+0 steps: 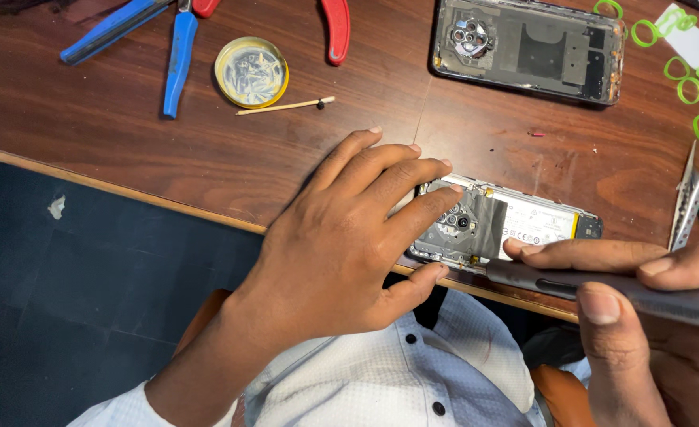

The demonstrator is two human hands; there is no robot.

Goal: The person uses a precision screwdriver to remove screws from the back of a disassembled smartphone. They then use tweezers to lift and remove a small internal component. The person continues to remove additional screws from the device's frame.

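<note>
My left hand (349, 237) lies open, fingers pinning the opened phone (508, 225) at the table's near edge, its long axis parallel to that edge, while my right hand (650, 316) grips the screwdriver (602, 289) just beside it.

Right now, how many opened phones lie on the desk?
2: one opened phone at the desk's near edge under the left hand; another at the far edge. More may lie outside the view.

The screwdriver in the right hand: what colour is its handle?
Dark grey, seen in the head view: screwdriver, right hand.
</note>
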